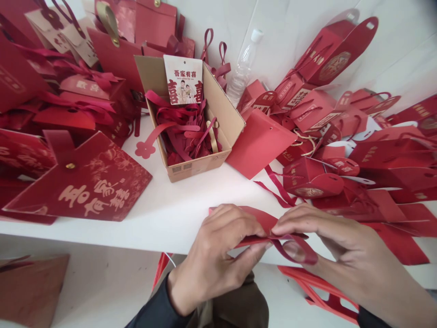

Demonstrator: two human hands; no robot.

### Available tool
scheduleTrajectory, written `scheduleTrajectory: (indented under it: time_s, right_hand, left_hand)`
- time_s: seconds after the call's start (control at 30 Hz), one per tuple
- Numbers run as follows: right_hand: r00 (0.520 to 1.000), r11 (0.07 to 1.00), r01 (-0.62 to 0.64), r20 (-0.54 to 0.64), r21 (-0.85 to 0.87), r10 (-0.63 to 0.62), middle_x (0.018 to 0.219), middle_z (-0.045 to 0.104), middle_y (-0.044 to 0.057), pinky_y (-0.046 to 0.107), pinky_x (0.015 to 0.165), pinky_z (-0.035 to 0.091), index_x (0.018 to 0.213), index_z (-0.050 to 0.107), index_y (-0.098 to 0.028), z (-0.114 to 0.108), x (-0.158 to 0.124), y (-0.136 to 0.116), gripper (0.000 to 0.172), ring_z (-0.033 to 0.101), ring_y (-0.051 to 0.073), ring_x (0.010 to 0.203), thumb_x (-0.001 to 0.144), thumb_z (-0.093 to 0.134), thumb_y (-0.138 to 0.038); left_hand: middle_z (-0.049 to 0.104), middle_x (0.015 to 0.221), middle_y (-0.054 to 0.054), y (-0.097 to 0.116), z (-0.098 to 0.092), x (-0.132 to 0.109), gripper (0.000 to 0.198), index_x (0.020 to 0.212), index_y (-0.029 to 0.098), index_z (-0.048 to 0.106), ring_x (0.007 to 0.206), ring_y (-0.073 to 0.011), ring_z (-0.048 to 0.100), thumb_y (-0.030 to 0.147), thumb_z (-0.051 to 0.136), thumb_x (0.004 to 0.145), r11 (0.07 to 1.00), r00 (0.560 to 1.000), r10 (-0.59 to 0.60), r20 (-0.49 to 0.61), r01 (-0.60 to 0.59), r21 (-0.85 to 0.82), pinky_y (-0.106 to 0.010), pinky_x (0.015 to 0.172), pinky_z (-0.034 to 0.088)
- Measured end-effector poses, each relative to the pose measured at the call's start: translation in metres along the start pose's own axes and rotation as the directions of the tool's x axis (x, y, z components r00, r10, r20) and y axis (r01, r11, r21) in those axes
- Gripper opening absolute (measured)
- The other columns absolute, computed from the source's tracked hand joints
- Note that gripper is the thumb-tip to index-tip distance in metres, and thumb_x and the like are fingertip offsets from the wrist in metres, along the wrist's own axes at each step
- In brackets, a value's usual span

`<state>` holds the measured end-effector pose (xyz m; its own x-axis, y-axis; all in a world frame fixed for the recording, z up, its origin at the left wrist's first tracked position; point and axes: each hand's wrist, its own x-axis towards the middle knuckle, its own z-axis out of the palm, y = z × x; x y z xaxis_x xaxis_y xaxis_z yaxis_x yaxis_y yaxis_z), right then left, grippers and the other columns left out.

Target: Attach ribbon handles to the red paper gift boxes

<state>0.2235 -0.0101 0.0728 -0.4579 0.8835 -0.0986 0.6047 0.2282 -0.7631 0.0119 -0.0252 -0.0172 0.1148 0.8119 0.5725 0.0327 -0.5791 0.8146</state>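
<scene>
A brown box (191, 127) full of dark red ribbons sits in the middle of the white worktop (177, 209). Both hands are in front of the box, right at the worktop's near edge. They hold a flat red card (259, 218) between them.

The left hand (215, 255) has its fingers (235, 218) curled over the top of the card, with the thumb under it, so they pinch it. The right hand (327, 241) has its fingers (300, 216) pressed together on the card's other end and pinches it too. A dark red ribbon (300, 253) hangs off the card in a loop and curls around the right thumb.

To the left of the box lies a big flat red bag (88, 182) with gold writing. To the right of the box is a heap of small red boxes (314, 177). Behind the box, a clear bottle (243, 68) leans on the wall. A white tag (183, 79) with red writing stands up at the back of the box
</scene>
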Motion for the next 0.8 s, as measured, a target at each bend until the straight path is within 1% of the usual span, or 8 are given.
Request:
scheduleTrajectory:
  time_s: [0.1, 0.2, 0.4, 0.5, 0.6, 0.67, 0.8]
  right_hand:
    - [0.997, 0.998, -0.057, 0.053, 0.011, 0.056, 0.103, 0.076, -0.004, 0.029, 0.082, 0.06, 0.107, 0.076, -0.041, -0.0017, 0.0019, -0.0022, 0.018, 0.073, 0.02, 0.092, 0.089, 0.077, -0.039]
    - [0.996, 0.998, -0.056, 0.073, -0.017, 0.057, 0.107, 0.076, -0.003, 0.03, 0.085, 0.061, 0.112, 0.074, -0.04, -0.0025, 0.0018, -0.0034, 0.021, 0.074, 0.02, 0.096, 0.091, 0.075, -0.037]
    - [1.0, 0.999, 0.019, 0.023, -0.031, -0.018, 0.107, 0.078, -0.005, 0.026, 0.086, 0.06, 0.109, 0.076, -0.044, -0.0029, 0.0, -0.0015, 0.019, 0.074, 0.018, 0.099, 0.091, 0.076, -0.039]
    - [0.999, 0.998, 0.042, -0.01, -0.041, -0.043, 0.106, 0.077, -0.006, 0.022, 0.085, 0.059, 0.109, 0.075, -0.043, -0.0023, 0.001, -0.0014, 0.023, 0.074, 0.016, 0.098, 0.089, 0.076, -0.033]
    - [0.999, 0.998, 0.036, -0.008, -0.053, -0.036, 0.104, 0.076, -0.007, 0.02, 0.082, 0.058, 0.109, 0.073, -0.039, -0.0004, 0.0025, -0.0034, 0.029, 0.073, 0.014, 0.093, 0.085, 0.076, -0.023]
    - [0.999, 0.998, 0.045, -0.006, -0.053, -0.046, 0.1, 0.075, -0.006, 0.018, 0.08, 0.057, 0.106, 0.072, -0.037, 0.0018, 0.0036, -0.005, 0.028, 0.072, 0.013, 0.09, 0.085, 0.075, -0.021]
    - [0.996, 0.996, 0.084, -0.025, -0.034, -0.085, 0.094, 0.07, -0.006, 0.015, 0.076, 0.056, 0.101, 0.069, -0.035, 0.0061, 0.0053, -0.0068, 0.02, 0.069, 0.011, 0.087, 0.088, 0.072, -0.02]
  left_hand:
    - [0.074, 0.09, -0.006, -0.0001, -0.0002, 0.0003, 0.007, 0.099, 0.018, 0.067, 0.081, -0.0173, 0.067, 0.019, 0.071, 0.093, 1.0, 1.0, 0.006, 0.001, -0.006, -0.008, -0.033, 0.073, 0.054]
    - [0.075, 0.092, -0.006, -0.0004, -0.0002, 0.0002, 0.008, 0.099, 0.017, 0.067, 0.082, -0.0168, 0.068, 0.017, 0.072, 0.092, 1.0, 1.0, 0.004, 0.007, -0.004, -0.012, -0.032, 0.075, 0.054]
    - [0.074, 0.092, -0.006, -0.0005, 0.0006, -0.0002, 0.01, 0.099, 0.014, 0.067, 0.084, -0.0153, 0.067, 0.016, 0.073, 0.091, 1.0, 1.0, 0.013, -0.005, -0.013, -0.015, -0.031, 0.077, 0.052]
    - [0.073, 0.091, -0.005, -0.0002, 0.0012, -0.0004, 0.01, 0.097, 0.013, 0.067, 0.083, -0.0149, 0.066, 0.016, 0.074, 0.091, 1.0, 1.0, 0.015, -0.01, -0.015, 0.004, -0.031, 0.076, 0.051]
    - [0.073, 0.09, -0.006, -0.0002, 0.0016, -0.0009, 0.009, 0.096, 0.013, 0.067, 0.083, -0.0152, 0.065, 0.016, 0.074, 0.091, 1.0, 1.0, 0.011, -0.011, -0.011, 0.014, -0.032, 0.076, 0.051]
    - [0.072, 0.089, -0.006, -0.0005, 0.0018, -0.0015, 0.008, 0.097, 0.013, 0.067, 0.082, -0.0152, 0.065, 0.016, 0.073, 0.092, 1.0, 1.0, 0.013, -0.01, -0.012, 0.011, -0.031, 0.076, 0.051]
    - [0.072, 0.088, -0.005, -0.0013, 0.0023, -0.0025, 0.007, 0.097, 0.014, 0.066, 0.081, -0.0152, 0.065, 0.017, 0.072, 0.092, 1.0, 1.0, 0.02, -0.008, -0.02, 0.009, -0.032, 0.075, 0.051]
